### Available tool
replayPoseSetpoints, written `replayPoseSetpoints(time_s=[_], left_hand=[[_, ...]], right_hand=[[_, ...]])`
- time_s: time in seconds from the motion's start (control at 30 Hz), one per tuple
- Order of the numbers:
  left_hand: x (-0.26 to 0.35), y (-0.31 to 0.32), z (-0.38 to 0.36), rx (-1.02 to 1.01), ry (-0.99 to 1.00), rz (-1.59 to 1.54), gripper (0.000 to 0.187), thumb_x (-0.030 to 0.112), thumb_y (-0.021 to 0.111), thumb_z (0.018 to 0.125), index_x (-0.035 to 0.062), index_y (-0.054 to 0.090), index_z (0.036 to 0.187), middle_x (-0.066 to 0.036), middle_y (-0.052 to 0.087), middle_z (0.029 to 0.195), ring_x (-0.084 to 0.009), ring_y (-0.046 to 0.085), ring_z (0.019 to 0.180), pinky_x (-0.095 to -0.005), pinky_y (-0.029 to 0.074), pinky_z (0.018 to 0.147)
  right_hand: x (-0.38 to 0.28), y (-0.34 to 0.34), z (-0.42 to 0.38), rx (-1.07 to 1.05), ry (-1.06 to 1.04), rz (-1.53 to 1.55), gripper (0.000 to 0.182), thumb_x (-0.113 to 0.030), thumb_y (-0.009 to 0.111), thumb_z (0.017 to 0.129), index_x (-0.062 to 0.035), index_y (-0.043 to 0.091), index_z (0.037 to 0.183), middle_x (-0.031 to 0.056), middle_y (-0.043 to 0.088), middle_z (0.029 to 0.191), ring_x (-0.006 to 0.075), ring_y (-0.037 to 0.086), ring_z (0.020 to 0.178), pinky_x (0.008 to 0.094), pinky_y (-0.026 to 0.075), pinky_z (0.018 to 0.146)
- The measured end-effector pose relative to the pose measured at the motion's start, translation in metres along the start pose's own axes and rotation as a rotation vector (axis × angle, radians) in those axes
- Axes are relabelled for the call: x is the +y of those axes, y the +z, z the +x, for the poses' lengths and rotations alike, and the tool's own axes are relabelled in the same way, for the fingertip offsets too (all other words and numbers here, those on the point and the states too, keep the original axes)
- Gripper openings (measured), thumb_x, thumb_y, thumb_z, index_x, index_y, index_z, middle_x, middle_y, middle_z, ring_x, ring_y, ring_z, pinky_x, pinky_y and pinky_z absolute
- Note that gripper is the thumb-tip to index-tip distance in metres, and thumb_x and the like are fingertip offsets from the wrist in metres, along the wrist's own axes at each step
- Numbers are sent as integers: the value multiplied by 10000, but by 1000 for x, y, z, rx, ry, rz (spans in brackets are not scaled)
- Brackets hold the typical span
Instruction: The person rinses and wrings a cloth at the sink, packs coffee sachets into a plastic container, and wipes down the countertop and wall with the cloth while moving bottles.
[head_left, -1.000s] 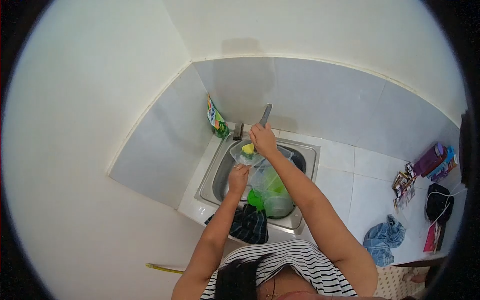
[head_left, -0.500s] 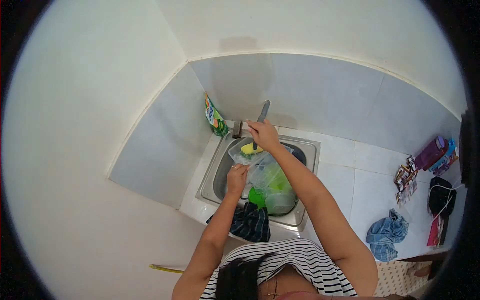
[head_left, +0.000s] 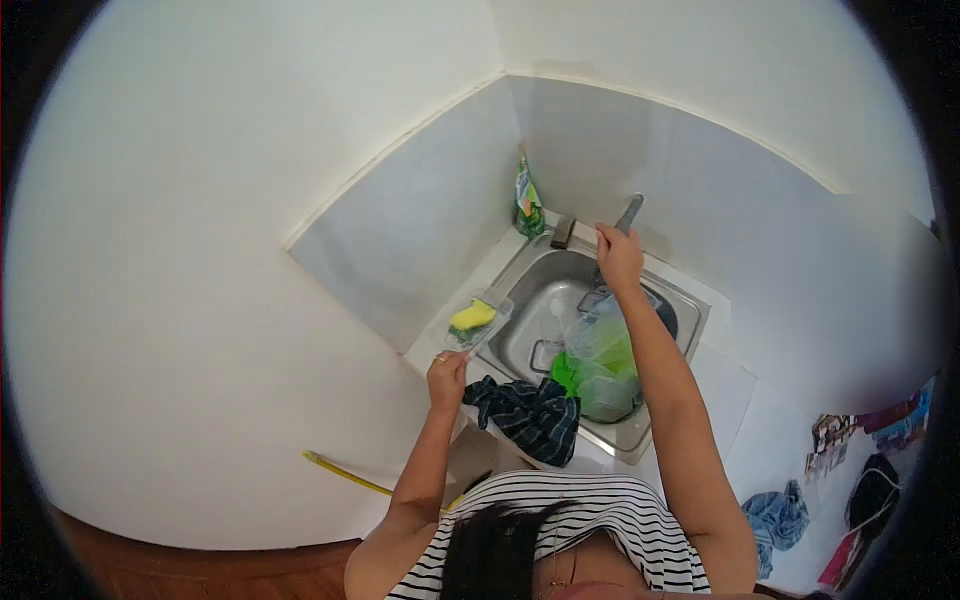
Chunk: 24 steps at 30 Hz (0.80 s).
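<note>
My left hand (head_left: 447, 380) pinches the near edge of a clear plastic container (head_left: 487, 335) over the counter's left edge. A yellow and green sponge (head_left: 472, 316) sits in that container. My right hand (head_left: 621, 257) is closed around the grey faucet (head_left: 630, 213) at the back of the steel sink (head_left: 530, 283), and covers part of it. Inside the sink, on its right side, are several translucent plastic containers (head_left: 605, 335) and a bright green item (head_left: 565, 373). A dark plaid cloth (head_left: 530, 415) drapes over the sink's front edge, close to my left forearm.
A green refill pouch (head_left: 529, 200) stands in the back corner beside a dark block (head_left: 563, 232). On the right counter lie a blue cloth (head_left: 775, 522), sachets (head_left: 830, 445) and a black pouch (head_left: 873, 492). A yellow strip (head_left: 345, 472) shows at lower left.
My left hand has moved left, carrying the container with the sponge out of the sink to the counter edge. My right hand stays by the faucet. The view has swung left.
</note>
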<state>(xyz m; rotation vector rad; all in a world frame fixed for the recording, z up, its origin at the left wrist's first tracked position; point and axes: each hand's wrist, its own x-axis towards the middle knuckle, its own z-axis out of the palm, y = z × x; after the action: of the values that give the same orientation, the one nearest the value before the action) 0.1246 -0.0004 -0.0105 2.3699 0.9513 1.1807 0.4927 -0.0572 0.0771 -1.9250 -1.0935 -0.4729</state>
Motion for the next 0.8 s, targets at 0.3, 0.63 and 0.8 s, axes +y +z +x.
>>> replayPoseSetpoints(time_s=[0.3,0.63,0.8], left_hand=[[-30,-34,-10,-53,-245,319,175,163,686,788,30,715,898,-129,644,816,-329,615,780,-420,491,740],[-93,0,65,-421,96,316,369,129,776,680,101,677,1034,-153,613,1088,-316,547,1046,-403,453,876],[-107,22,70,-422,-207,324,338,154,777,687,87,669,1001,-157,620,1063,-342,572,1022,-424,466,875]], right_hand=[[-3,-1,0,-42,97,4,211,-202,579,887,-143,710,1042,98,693,943,341,589,850,438,490,756],[-2,-1,-2,-71,119,93,246,-157,590,857,-111,680,1081,135,682,976,355,640,875,435,509,751],[13,17,-2,-62,107,100,262,-153,608,832,-108,665,1085,137,680,1006,356,641,914,437,511,780]])
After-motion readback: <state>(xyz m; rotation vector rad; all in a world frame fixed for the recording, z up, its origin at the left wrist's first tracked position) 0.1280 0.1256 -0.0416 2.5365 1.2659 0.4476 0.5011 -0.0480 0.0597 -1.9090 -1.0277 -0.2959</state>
